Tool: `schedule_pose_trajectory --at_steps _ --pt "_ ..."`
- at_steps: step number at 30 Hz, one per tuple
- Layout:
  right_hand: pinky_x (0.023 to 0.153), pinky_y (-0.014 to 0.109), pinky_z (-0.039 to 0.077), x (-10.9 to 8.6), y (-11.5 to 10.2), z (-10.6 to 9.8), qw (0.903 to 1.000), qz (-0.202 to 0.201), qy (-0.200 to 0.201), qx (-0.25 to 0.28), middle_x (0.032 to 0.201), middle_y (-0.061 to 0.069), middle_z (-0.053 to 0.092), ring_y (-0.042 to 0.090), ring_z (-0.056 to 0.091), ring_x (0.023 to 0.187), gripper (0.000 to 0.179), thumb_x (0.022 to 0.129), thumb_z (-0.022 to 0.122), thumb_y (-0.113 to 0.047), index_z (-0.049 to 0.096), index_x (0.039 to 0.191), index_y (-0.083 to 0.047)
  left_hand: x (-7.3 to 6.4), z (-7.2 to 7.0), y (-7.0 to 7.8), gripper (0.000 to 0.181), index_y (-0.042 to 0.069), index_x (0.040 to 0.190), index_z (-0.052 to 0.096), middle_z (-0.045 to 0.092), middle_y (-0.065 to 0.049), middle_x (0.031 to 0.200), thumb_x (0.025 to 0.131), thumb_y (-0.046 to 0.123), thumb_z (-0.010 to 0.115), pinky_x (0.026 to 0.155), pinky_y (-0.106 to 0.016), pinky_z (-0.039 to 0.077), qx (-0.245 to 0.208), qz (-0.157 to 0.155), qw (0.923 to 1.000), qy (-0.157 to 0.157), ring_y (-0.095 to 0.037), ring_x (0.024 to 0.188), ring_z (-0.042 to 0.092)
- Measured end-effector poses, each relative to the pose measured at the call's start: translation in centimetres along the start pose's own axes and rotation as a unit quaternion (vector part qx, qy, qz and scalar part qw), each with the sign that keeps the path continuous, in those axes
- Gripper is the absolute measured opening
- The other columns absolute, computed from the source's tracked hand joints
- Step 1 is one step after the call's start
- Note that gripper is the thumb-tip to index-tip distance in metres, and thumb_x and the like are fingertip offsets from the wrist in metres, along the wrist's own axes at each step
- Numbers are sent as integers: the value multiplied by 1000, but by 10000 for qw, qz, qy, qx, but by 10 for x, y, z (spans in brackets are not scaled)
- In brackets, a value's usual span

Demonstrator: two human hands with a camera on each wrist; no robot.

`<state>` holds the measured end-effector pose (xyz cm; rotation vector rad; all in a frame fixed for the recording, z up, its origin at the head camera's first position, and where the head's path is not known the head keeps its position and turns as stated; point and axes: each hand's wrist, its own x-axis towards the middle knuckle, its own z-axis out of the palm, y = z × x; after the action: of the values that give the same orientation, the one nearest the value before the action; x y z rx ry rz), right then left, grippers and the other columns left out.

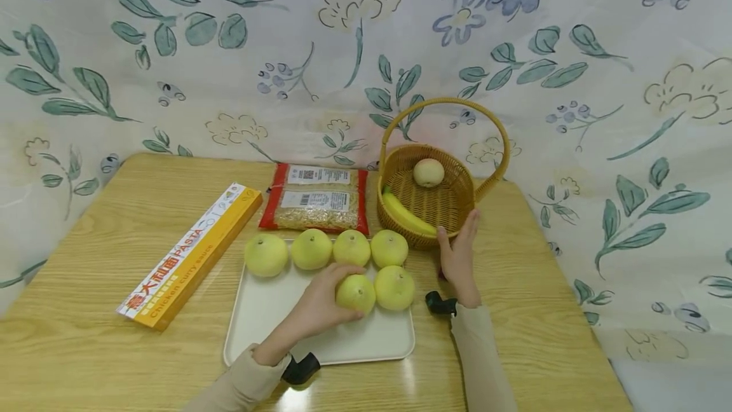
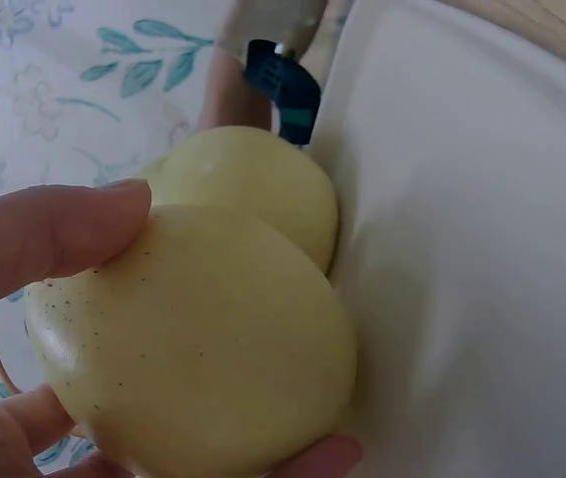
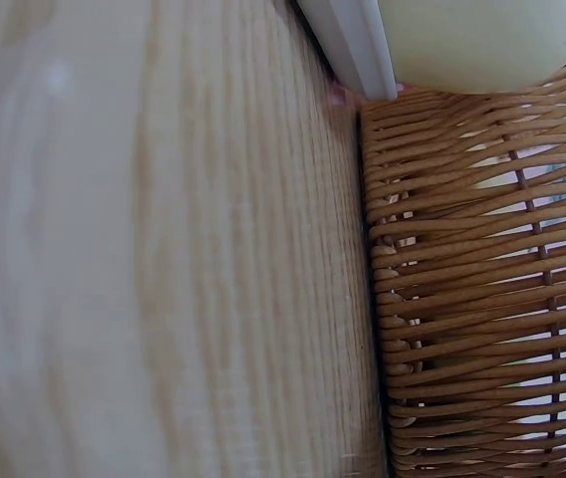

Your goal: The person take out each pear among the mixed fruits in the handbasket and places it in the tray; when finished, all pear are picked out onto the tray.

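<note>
My left hand (image 1: 327,301) grips a round yellow-green fruit (image 1: 356,293) over the white tray (image 1: 269,329), thumb and fingers around its sides. In the left wrist view this fruit (image 2: 203,349) shows small dark specks and overlaps another fruit (image 2: 248,184) behind it. Several similar fruits (image 1: 311,248) sit along the tray's back and right side. My right hand (image 1: 459,262) rests against the near right side of the wicker basket (image 1: 413,234), fingers extended along it. Inside the basket lie a banana (image 1: 408,213) and a pale round fruit (image 1: 429,172).
A red-edged clear bag (image 1: 317,199) of dry food lies behind the tray, left of the basket. To the left is a long orange and white pasta box (image 1: 191,256). The basket's tall handle (image 1: 446,102) arches upward before a floral cloth (image 1: 320,49).
</note>
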<state>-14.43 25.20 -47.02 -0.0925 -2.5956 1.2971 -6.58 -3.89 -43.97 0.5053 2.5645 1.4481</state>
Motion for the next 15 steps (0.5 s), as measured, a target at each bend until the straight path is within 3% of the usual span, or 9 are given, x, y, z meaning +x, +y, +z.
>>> schedule_pose_trajectory --at_steps 5,15 --pt "119 60 5 0 2 0 10000 2 -25 -10 159 14 -27 39 -20 147 83 104 38 -41 -19 152 -5 0 4 -3 67 16 127 60 58 -5 129 65 15 87 103 -53 43 223 -5 9997 81 -27 120 55" --pt "119 60 6 0 2 0 9999 -12 70 -78 161 12 -22 35 -15 149 81 103 40 -40 -13 154 -5 3 -2 -6 66 16 135 53 52 -6 138 76 27 81 99 -51 46 584 102 9979 -247 -27 122 55"
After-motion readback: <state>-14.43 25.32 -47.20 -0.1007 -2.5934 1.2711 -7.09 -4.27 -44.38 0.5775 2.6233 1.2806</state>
